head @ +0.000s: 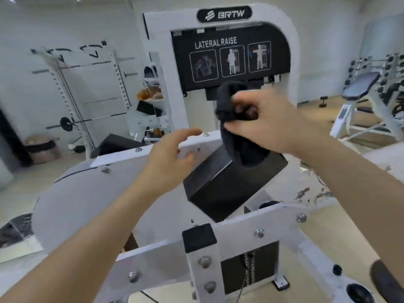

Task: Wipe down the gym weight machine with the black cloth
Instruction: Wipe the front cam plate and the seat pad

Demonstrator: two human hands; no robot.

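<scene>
The right hand holds the cloth bunched in curled fingers and thumb, raised above the pad, the black block-shaped cushion at the centre of the machine. One fold of the cloth stands up above the fist; a longer tail hangs down from it and reaches the far upper edge of the pad, where it appears to touch or nearly touch, though motion blur prevents certainty. The pad lies below and toward the person from the right hand, tilted, with its long axis running from the near left corner up to the far right corner. The left hand is at the left end of the pad, fingers loosely spread and holding nothing, fingertips over the white arm that passes behind the pad; contact with that arm cannot be confirmed. The right hand is the nearer one to the pad's top face and already carries the cloth, so the next stroke most likely calls for lowering the fist onto the far right end of the pad and drawing it along the long axis toward the left hand. The left hand is placed to steady the pad or the arm during that stroke. Judged from the raised cloth, wiping of the pad is not yet under way here
</scene>
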